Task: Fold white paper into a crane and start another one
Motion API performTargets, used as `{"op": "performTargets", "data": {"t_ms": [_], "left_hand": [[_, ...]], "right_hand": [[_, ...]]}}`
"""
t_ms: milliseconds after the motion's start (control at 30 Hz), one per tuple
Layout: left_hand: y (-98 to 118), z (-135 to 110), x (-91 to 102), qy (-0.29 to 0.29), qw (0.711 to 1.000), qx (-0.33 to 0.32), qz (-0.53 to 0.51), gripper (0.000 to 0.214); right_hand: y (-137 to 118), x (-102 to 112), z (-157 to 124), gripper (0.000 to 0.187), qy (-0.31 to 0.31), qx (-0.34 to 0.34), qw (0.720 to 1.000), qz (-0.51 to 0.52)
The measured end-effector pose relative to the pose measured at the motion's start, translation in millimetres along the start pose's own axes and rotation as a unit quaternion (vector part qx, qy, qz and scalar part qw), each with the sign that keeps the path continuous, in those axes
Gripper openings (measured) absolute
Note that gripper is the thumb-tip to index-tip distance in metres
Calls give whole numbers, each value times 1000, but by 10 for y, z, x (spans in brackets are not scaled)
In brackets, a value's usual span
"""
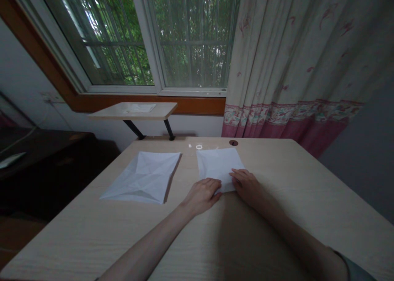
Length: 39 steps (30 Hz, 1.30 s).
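A white sheet of paper (217,162) lies on the desk in front of me. My left hand (201,194) is at its near left corner, fingers bent over the paper and thumb close under them, closed on the edge. At the near right side, my right hand (246,185) has its fingers curled over the paper's edge; its thumb is mostly hidden. To the left rests a second white sheet (146,176), marked with creases, its right edge lifted slightly and casting a shadow. Neither hand touches that second sheet.
The pale wooden desk (123,240) has a raised shelf (113,110) at its back left, with a thin white item (141,108) on it. A round cable hole (233,143) lies near the back edge. Behind are a window and a long curtain (277,67).
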<state>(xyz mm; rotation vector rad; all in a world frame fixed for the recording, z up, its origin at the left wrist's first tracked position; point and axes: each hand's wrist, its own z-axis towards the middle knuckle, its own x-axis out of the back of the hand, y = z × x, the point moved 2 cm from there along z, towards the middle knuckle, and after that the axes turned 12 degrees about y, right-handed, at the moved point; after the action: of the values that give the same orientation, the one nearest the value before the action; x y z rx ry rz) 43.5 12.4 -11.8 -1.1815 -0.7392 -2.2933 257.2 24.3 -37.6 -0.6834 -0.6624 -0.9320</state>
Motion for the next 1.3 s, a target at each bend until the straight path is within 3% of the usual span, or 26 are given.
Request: {"op": "performTargets", "data": {"t_ms": [367, 533, 733, 900, 1100, 1300], "left_hand": [[29, 15, 27, -4, 1000, 2, 9, 15], [25, 29, 33, 25, 999, 4, 21, 18], [-22, 37, 6, 30, 997, 38, 66, 18], [-69, 20, -3, 41, 991, 80, 99, 19], [-35, 43, 49, 23, 988, 112, 105, 17], [-27, 47, 17, 8, 988, 93, 119, 28]], "right_hand": [[-12, 23, 12, 30, -3, 5, 1000, -7], [-67, 79, 38, 32, -1, 11, 1000, -6], [-82, 99, 36, 36, 14, 16, 1000, 20], [-52, 92, -7, 28, 40, -7, 997, 73], [-16, 76, -51, 27, 28, -9, 994, 104], [-51, 96, -45, 26, 21, 8, 995, 93]]}}
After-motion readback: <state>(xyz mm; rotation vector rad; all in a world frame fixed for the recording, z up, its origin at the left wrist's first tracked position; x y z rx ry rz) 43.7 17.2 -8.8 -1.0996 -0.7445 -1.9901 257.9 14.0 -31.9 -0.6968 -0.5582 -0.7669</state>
